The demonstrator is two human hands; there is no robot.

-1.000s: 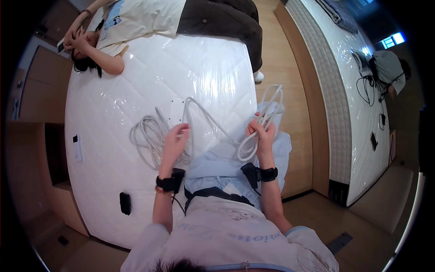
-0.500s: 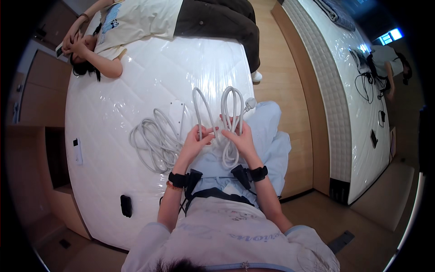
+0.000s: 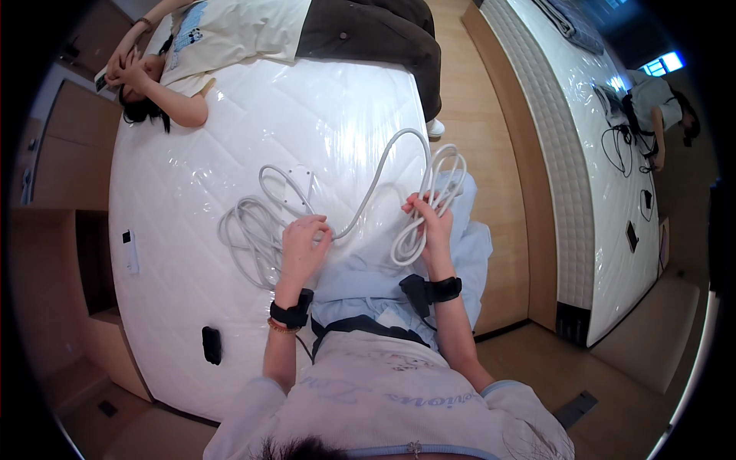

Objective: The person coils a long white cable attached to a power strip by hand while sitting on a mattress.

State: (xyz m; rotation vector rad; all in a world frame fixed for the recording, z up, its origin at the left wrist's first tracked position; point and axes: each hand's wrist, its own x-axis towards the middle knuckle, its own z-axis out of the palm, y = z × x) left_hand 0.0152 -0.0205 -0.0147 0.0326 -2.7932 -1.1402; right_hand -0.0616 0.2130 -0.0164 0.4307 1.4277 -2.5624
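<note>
A long light-grey power cord runs between my hands. My right hand (image 3: 433, 222) grips a bundle of its loops, the gathered coil (image 3: 458, 165), above my right thigh. From that coil one strand (image 3: 381, 165) arches up and comes down to my left hand (image 3: 307, 244), whose fingers pinch it. Beside my left hand, a looser pile of cord (image 3: 249, 238) lies on the bed. A white power strip (image 3: 300, 184) rests just behind that pile, partly crossed by a loop. The plug cannot be made out.
I sit on a plastic-wrapped mattress (image 3: 176, 184). A person (image 3: 245, 34) lies across its far end. A black case (image 3: 211, 345) and a small white device (image 3: 131, 253) lie on the left. Another wrapped mattress (image 3: 567, 153), with cables and a second person (image 3: 652, 103), stands to the right.
My hands have moved apart, the left one leftward and the right one rightward with the coil. The strand between them now spans a wide arch. The plug has gone out of sight.
</note>
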